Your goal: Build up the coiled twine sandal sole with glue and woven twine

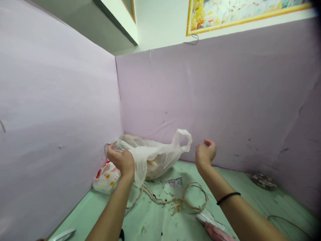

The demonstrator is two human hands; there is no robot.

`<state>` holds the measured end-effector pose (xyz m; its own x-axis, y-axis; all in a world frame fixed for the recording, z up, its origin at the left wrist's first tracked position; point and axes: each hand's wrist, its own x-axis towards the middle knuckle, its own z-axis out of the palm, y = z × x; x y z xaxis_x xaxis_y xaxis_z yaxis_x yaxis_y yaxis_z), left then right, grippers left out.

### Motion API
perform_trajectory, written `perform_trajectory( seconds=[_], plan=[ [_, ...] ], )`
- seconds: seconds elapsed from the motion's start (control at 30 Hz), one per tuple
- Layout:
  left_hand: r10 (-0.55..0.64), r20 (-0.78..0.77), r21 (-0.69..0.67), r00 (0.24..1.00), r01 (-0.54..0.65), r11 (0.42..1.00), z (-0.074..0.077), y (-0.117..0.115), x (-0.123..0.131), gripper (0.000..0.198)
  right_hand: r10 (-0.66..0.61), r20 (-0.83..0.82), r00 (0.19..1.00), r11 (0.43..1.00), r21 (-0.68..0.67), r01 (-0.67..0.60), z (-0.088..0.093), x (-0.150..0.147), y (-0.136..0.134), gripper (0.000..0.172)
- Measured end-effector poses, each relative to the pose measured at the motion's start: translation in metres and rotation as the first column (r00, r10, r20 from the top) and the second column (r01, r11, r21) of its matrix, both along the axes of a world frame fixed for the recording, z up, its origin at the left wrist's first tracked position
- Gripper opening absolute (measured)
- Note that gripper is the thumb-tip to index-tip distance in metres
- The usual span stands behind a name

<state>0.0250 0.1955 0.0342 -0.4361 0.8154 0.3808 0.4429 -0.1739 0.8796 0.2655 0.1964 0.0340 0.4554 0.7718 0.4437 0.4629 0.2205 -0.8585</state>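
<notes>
A thin white plastic bag (pixel 160 152) with a loop handle stretches across the middle of the view, and something brownish shows through its lower part. My left hand (pixel 122 161) is closed on the bag's left end, with its fingertips partly hidden. My right hand (pixel 206 154) is held up to the right of the loop handle, a small gap away from it. Its fingers are curled in, and whatever they may hold is hidden. A black band circles the right wrist. Below the bag, a braided twine cord (pixel 173 201) with a frayed knot forms a loop on the green surface.
A white packet with red and orange marks (pixel 106 177) sits against the left partition. A patterned round object (pixel 263 180) lies at the back right. Near the front are a pink-handled tool (pixel 217 231), a thin wire (pixel 288 221) and scattered scraps. Pale lilac partitions (pixel 213 100) enclose the surface.
</notes>
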Motion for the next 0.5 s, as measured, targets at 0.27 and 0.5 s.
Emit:
perform_trajectory(
  seconds=[0.27,0.5],
  plan=[
    [-0.377,-0.456,-0.159,0.806,0.343,0.926,-0.023,-0.021,0.061,0.033,0.379,0.524,0.763,0.922,-0.145,-0.359,0.014,-0.073,-0.003,0.028],
    [-0.407,-0.447,-0.420,0.796,0.215,0.882,-0.041,-0.011,0.031,0.013,0.472,0.749,0.465,0.874,-0.467,-0.135,-0.035,-0.045,-0.001,0.029]
  ],
)
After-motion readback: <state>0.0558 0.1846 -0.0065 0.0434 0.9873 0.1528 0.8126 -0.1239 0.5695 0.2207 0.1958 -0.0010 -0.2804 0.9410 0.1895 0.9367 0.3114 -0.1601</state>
